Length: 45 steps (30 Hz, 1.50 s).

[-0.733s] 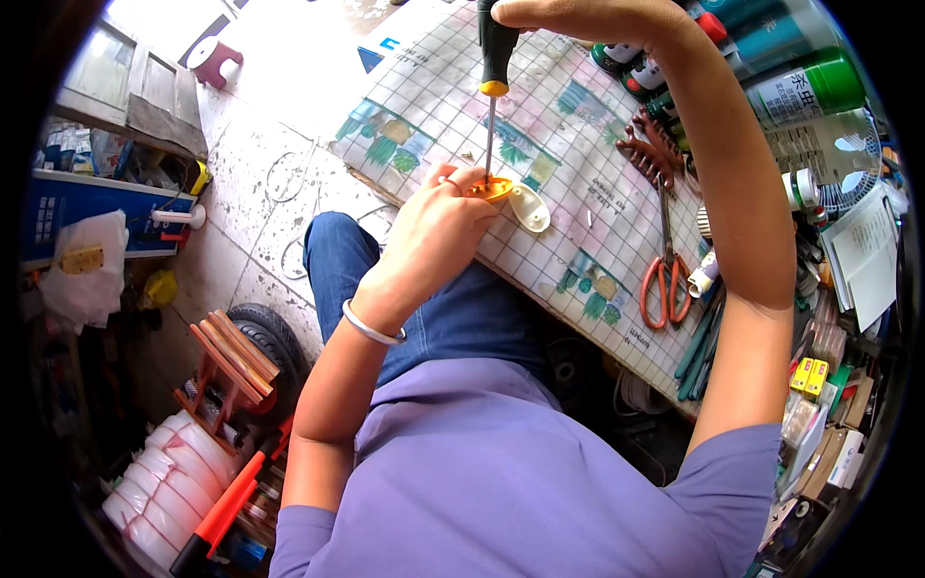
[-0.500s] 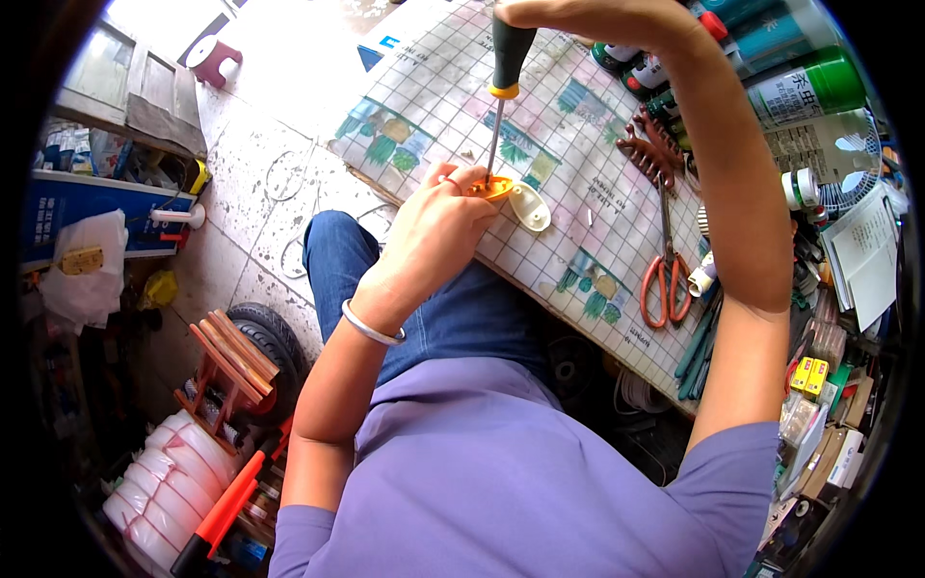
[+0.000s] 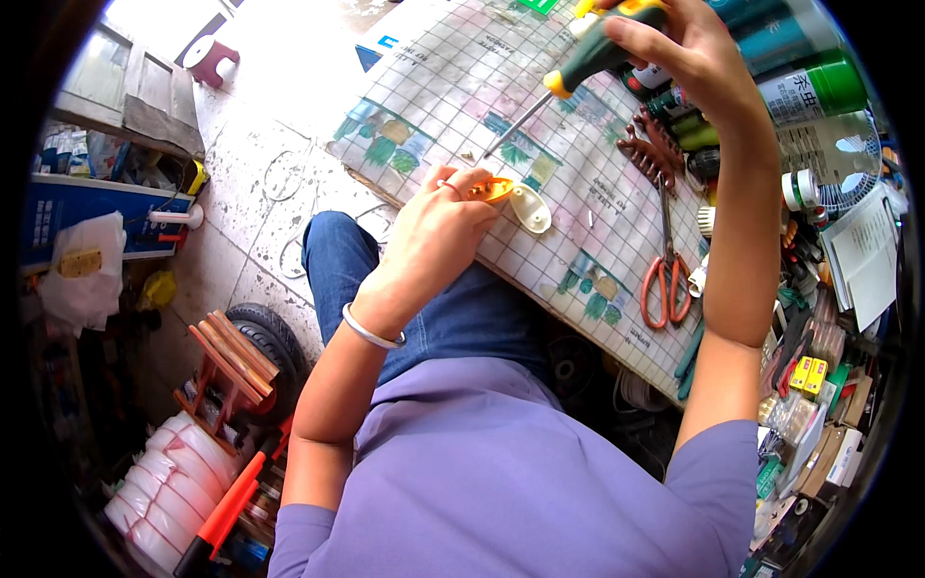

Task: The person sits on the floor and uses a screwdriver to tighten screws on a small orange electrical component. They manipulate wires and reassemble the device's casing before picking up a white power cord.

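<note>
My left hand point(image 3: 438, 222) is closed on a small orange plastic part point(image 3: 491, 190) at the near edge of the grid-patterned work surface point(image 3: 602, 193). A cream oval plastic piece point(image 3: 530, 207) lies just right of it. High at the right, my right hand point(image 3: 684, 48) grips a dark green and yellow screwdriver point(image 3: 593, 60), held slanted with its tip above and slightly left of the orange part, apart from it. Red-handled long scissors point(image 3: 663, 289) lie farther right.
Spray cans point(image 3: 809, 87), brown pliers-like tools point(image 3: 646, 154), papers point(image 3: 862, 260) and small boxes point(image 3: 809, 376) crowd the right. On the left are a pink stool point(image 3: 212, 60), a wheeled wooden-slatted item point(image 3: 226, 361), wrapped white rolls point(image 3: 159, 482) and shelving point(image 3: 87, 212).
The screwdriver has come up out of the orange part and swung from upright to slanted. My right hand has moved to the right and turned. My left hand has stayed put.
</note>
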{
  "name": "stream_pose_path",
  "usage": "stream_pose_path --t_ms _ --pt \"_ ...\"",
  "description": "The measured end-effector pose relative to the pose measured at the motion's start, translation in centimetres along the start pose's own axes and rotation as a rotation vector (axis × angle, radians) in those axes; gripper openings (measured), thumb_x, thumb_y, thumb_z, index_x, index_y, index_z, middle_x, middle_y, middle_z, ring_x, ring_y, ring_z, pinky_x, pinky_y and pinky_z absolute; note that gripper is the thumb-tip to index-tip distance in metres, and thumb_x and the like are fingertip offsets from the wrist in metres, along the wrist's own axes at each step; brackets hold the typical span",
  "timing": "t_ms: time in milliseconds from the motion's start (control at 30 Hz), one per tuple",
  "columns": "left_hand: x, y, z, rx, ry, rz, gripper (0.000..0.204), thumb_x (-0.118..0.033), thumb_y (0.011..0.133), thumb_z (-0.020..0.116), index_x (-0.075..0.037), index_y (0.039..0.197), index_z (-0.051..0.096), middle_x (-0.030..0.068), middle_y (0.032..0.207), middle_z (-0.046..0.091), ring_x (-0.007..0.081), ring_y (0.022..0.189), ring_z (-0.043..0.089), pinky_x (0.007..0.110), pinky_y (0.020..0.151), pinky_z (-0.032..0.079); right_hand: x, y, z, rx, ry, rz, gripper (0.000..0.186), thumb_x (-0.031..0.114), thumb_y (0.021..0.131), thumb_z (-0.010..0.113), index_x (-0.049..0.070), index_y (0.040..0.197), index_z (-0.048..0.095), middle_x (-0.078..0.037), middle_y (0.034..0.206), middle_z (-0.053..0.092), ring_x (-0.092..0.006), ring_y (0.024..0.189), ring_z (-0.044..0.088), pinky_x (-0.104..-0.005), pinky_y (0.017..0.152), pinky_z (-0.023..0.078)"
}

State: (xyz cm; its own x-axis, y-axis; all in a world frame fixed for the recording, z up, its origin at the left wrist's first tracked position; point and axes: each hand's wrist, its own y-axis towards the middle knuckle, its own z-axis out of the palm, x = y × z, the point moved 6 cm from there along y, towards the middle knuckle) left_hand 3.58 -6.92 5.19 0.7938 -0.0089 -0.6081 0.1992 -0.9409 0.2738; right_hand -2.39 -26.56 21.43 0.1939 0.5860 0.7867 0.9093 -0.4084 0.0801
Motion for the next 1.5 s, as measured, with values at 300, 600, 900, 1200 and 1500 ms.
stream_pose_path --t_ms 300,600,900,1200,1500 --pt "0.9 -0.4 -0.6 -0.135 -0.196 -0.065 0.015 -0.005 0.077 0.074 -0.010 0.091 0.076 0.0089 0.120 0.062 0.0295 0.103 0.057 0.037 0.091 0.048 -12.9 -13.1 6.1 -0.448 0.129 0.206 0.026 0.001 0.082 0.069 0.004 0.098 0.049 -0.006 0.100 0.054 -0.0121 0.091 0.055 -0.0274 0.080 0.047" --pt "0.4 -1.5 -2.8 -0.382 -0.343 -0.174 0.021 0.002 0.078 0.073 -0.007 0.097 0.077 0.0087 0.122 0.060 0.0179 0.092 0.065 0.029 0.083 0.052 -3.3 -12.2 19.5 -0.291 0.461 0.106 0.035 -0.005 0.089 0.059 0.002 0.120 0.044 -0.016 0.126 0.052 -0.0163 0.100 0.058 -0.0223 0.070 0.050" --pt "0.9 -1.5 -3.6 -0.291 -0.288 -0.159 0.016 -0.003 0.083 0.068 -0.008 0.097 0.072 0.0138 0.117 0.060 0.0307 0.102 0.057 0.036 0.085 0.050 -6.7 -12.1 19.1 -0.510 0.828 0.321 0.016 0.010 0.097 0.059 0.002 0.109 0.051 -0.009 0.089 0.067 -0.0127 0.079 0.066 -0.0213 0.059 0.048" --pt "0.8 -0.9 -3.2 -0.269 -0.350 -0.220 0.040 0.001 0.076 0.075 -0.006 0.112 0.059 0.0112 0.117 0.065 0.0235 0.096 0.063 0.033 0.083 0.051 -7.8 -11.9 15.6 -0.542 0.879 0.288 0.015 0.014 0.093 0.068 0.002 0.102 0.063 -0.005 0.086 0.070 -0.0058 0.073 0.061 -0.0184 0.058 0.042" --pt "-1.3 -0.9 -3.6 -0.217 -0.354 -0.147 0.039 0.002 0.076 0.073 -0.006 0.112 0.062 0.0122 0.111 0.067 0.0252 0.098 0.066 0.033 0.082 0.053 -5.6 -12.2 14.0 -0.430 0.666 0.308 0.013 0.011 0.090 0.071 0.002 0.096 0.065 0.000 0.083 0.065 -0.0050 0.075 0.058 -0.0189 0.069 0.045"
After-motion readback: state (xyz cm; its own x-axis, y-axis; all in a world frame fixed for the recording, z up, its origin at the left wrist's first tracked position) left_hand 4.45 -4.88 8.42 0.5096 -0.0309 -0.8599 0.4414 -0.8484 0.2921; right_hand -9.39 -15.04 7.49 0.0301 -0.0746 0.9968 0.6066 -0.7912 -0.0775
